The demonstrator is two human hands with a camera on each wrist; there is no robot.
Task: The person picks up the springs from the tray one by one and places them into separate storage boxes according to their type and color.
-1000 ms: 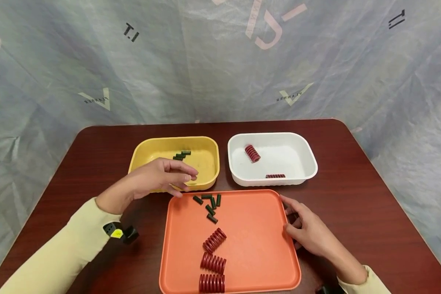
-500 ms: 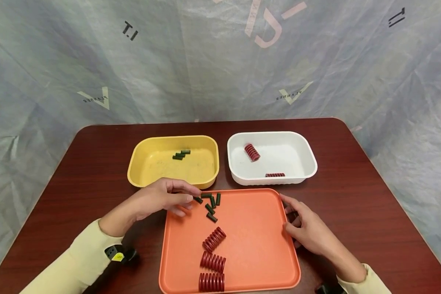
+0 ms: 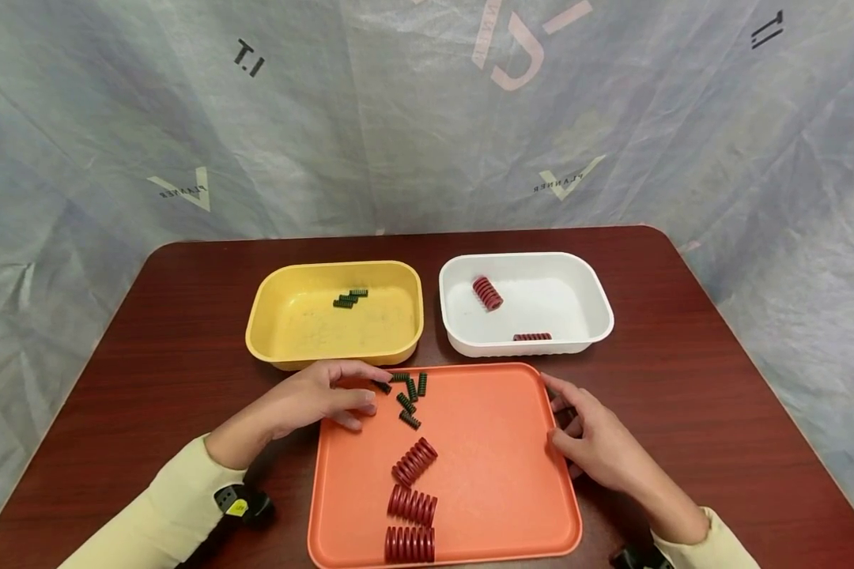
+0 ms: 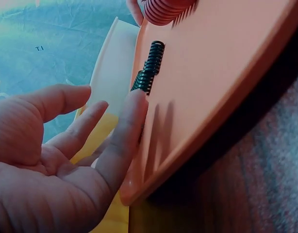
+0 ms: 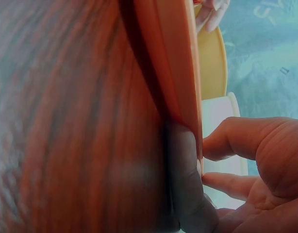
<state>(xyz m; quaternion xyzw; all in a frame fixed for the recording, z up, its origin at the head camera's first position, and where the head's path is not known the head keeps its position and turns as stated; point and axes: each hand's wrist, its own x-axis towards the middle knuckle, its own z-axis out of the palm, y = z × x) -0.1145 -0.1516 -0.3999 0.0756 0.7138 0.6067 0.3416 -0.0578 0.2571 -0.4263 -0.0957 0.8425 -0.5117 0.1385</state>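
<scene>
My left hand hovers at the far left corner of an orange tray, its fingers loosely bent and thumb apart. Partly behind its fingertips lies one green spring; whether they touch it I cannot tell. Several more small green springs, one of them a coil spring, are scattered just to the right. Nearer me, large red springs lie in a column on the tray. My right hand grips the tray's right edge; in the right wrist view the rim passes between its thumb and fingers.
Behind the tray stand a yellow bin with small green springs in it and a white bin with two red springs. All rest on a dark red wooden table. A grey printed sheet hangs behind.
My left hand has come back from over the yellow bin, down to the tray's far left corner beside the green springs. The right hand stays on the tray edge.
</scene>
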